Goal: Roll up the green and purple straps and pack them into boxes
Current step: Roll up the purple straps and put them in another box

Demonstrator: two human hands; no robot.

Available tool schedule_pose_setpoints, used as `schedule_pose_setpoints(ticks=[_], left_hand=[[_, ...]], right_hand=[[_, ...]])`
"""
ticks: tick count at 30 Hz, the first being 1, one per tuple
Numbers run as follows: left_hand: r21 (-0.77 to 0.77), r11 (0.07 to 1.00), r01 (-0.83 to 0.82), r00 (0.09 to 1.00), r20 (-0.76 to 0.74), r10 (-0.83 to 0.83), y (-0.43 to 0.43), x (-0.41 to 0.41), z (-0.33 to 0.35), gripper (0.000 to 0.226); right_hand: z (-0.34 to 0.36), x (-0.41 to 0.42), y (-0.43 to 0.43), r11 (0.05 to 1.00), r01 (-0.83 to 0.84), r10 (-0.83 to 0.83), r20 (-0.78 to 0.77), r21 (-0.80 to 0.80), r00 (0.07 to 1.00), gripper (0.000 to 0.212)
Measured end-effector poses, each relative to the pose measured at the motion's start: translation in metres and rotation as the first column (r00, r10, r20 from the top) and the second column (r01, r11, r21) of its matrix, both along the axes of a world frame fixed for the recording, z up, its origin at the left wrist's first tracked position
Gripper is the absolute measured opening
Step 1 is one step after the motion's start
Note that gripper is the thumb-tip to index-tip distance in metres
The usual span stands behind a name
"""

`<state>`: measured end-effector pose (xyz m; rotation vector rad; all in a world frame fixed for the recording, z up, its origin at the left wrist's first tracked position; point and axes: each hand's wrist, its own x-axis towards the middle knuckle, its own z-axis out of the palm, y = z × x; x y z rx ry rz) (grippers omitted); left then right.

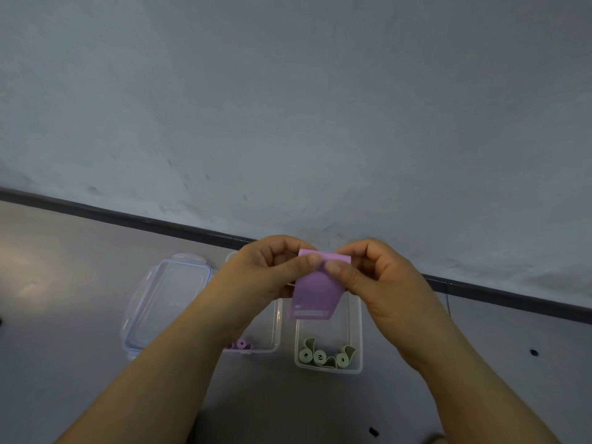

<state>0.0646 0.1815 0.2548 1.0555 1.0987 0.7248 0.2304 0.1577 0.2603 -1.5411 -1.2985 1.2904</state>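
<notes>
Purple strap [315, 290]: held in the air above the far end of the green box [328, 368], top edge folded over, free end hanging.
Left hand [266, 270]: thumb and curled fingers pinch the strap's top edge.
Right hand [381, 277]: pinches the same edge, thumb beside the left thumb.
Green box: open, clear, with three green rolls [320, 357] at its near end.
Purple box [275, 328]: just left of the green box, open, largely hidden by the left forearm; one purple roll [242, 344] at its near end.
Lid [166, 302]: farther left, lying flat.
Edges: a dark strip [512, 296] beyond the green box, under the wall [288, 107].
Room: grey surface [480, 347] runs right of the green box and nearer than it, with a few dark specks.
</notes>
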Motion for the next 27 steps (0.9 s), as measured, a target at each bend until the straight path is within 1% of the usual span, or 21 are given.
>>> schedule_pose_setpoints(ticks=[4, 10, 14, 16, 19, 23, 27], left_hand=[[0.017, 1.0, -0.019, 0.999, 0.051, 0.018, -0.0007, 0.0005, 0.0009, 0.028], [0.052, 0.998, -0.03, 0.998, 0.061, 0.027, -0.0004, -0.0007, 0.0007, 0.027], [0.07, 0.997, -0.036, 0.999, 0.037, 0.034, 0.0003, -0.0006, -0.0003, 0.022], [0.073, 0.997, -0.034, 0.999, 0.027, 0.032, 0.0006, -0.0008, -0.0005, 0.02], [0.06, 0.998, -0.032, 0.999, 0.03, 0.031, 0.0001, -0.0015, 0.0, 0.023], [-0.029, 0.999, -0.02, 0.998, 0.063, 0.022, -0.0006, 0.0004, 0.0018, 0.041], [-0.039, 0.999, -0.007, 1.0, 0.019, 0.008, -0.0008, 0.0018, 0.0036, 0.043]], right_hand=[[-0.001, 0.0015, -0.0001, 1.0, -0.015, 0.015, -0.005, 0.01, 1.0, 0.012], [0.0042, 0.0007, -0.0002, 0.999, -0.031, 0.03, -0.018, -0.034, 0.999, 0.02], [0.0022, 0.0009, -0.0007, 0.998, -0.031, 0.034, 0.057, -0.054, 0.998, 0.023], [0.0017, 0.0009, -0.0004, 0.998, -0.032, 0.035, 0.067, -0.049, 0.997, 0.021], [0.0027, 0.0018, 0.0004, 0.998, -0.047, 0.05, 0.049, -0.047, 0.998, 0.017], [0.0054, 0.0024, 0.0012, 0.997, -0.055, 0.055, -0.014, -0.046, 0.998, 0.012], [0.0066, 0.0026, 0.0009, 0.999, -0.046, 0.046, -0.019, -0.02, 0.999, 0.008]])
